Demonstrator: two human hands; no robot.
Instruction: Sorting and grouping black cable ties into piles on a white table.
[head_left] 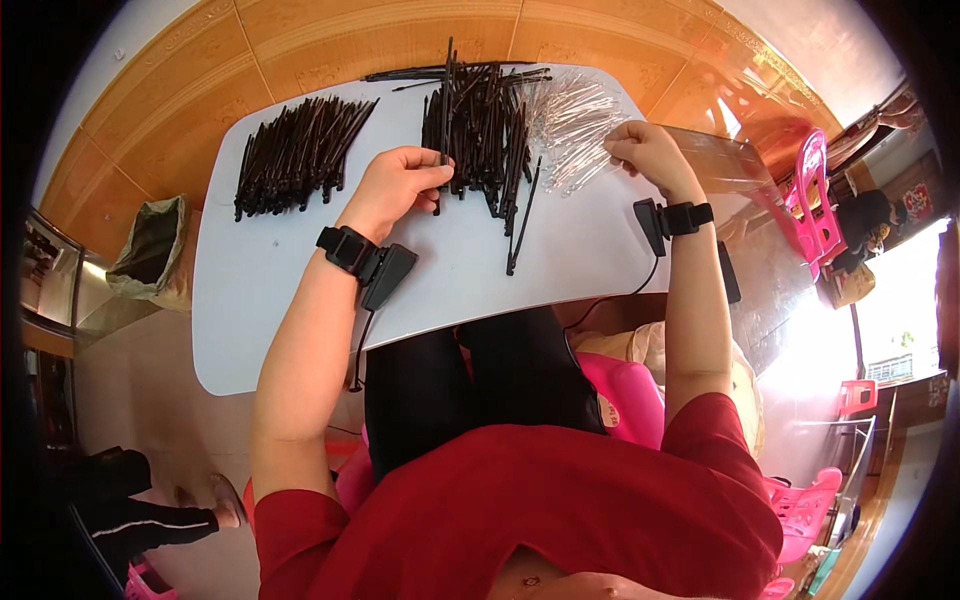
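Note:
Between the thumb and fingers of my left hand point(405, 180) is a long thin black stick point(447, 110), pointing away from me. Its kind is not clear. Behind and beside it lies a heap of similar black sticks point(487, 130), with a few loose ones trailing toward me. My right hand point(648, 155) is closed in a pinch at the right edge of a pile of thin, shiny, clear or silvery pieces point(580, 130). What its fingertips hold, if anything, is too small to make out. Further left, a second bunch of black sticks point(300, 155) lies in a slanted row.
Everything lies on a white table point(270, 320) with rounded corners, against a tan panelled wall point(380, 40). An open sack point(155, 250) stands left of it. Pink chairs point(815, 210) are at right. Cables hang from both wrist straps. Another person's leg point(150, 520) shows lower left.

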